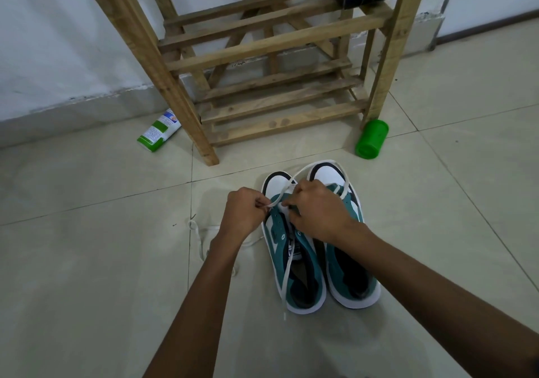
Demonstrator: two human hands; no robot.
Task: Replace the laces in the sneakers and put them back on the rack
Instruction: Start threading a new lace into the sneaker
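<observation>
In front of the rack (262, 56), I am pinching the lace (287, 264) with both my left hand (243, 215) and right hand (316, 212), threading the left sneaker's (291, 261) toe eyelets; most lacing and racking seems left.

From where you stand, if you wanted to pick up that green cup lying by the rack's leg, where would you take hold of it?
Probably round its middle, coming from above. The green cup lies on its side on the tiled floor, its open end facing the camera, so its round wall is exposed on top. The rack leg stands right behind it, so a grip from that side looks cramped.
</observation>
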